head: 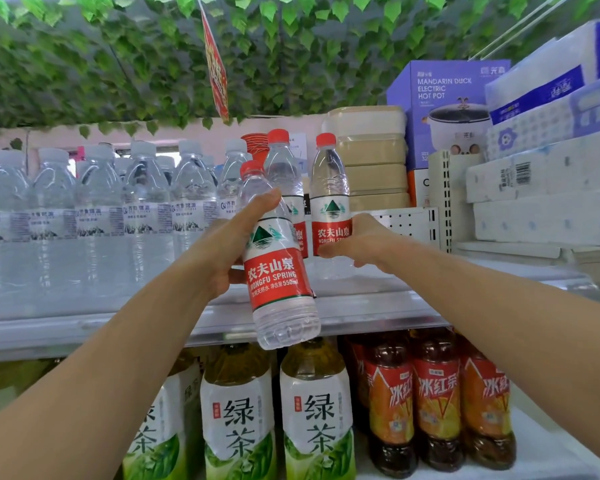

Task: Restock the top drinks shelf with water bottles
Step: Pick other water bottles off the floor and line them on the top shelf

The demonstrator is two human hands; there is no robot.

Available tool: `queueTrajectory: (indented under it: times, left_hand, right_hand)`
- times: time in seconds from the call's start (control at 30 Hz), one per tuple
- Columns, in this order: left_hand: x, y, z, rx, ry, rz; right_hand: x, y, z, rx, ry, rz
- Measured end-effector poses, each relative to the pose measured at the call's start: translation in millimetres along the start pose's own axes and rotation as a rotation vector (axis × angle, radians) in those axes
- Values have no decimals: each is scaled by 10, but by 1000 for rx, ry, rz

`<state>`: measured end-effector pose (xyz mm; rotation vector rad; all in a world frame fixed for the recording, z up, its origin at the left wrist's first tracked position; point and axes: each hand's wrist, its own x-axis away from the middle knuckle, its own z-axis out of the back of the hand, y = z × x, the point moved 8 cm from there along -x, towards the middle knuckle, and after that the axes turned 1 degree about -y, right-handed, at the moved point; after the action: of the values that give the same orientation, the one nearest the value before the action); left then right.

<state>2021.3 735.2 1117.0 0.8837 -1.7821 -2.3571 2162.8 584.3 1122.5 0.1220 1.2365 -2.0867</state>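
My left hand (222,251) grips a red-capped, red-labelled water bottle (278,268), held tilted in the air in front of the top shelf (371,306). My right hand (357,242) is wrapped around the lower part of a second red-labelled bottle (329,199) that stands upright on the shelf. A third bottle of the same kind (281,164) stands just behind, between the two, partly hidden by the one I hold.
White-capped water bottles (97,202) fill the shelf's left side. Stacked beige containers (371,157), a hot pot box (444,109) and tissue packs (548,174) crowd the right. Green tea (236,414) and iced tea bottles (437,403) stand on the shelf below. Fake leaves hang overhead.
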Motion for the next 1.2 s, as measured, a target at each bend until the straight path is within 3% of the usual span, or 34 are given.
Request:
queueTrajectory:
  times: [0.67, 0.77, 0.83, 0.87, 0.93, 1.03, 1.2]
  left_hand:
    - [52, 34, 56, -52, 10, 0]
    - [81, 97, 74, -76, 22, -1]
    - [106, 163, 71, -89, 31, -6]
    - [119, 205, 62, -93, 38, -14]
    - [142, 312, 37, -92, 61, -48]
    - [147, 546, -4, -28, 131, -134]
    - [72, 903, -176, -16, 178, -252]
  right_hand:
    - [-214, 53, -187, 35, -57, -53]
    - [-116, 8, -10, 62, 122, -20]
    - [71, -153, 166, 38, 334, 94]
    - [190, -265, 199, -28, 361, 177]
    - [422, -493, 107, -155, 184, 309]
    - [725, -725, -156, -59, -123, 357]
    - [652, -887, -7, -53, 13, 419]
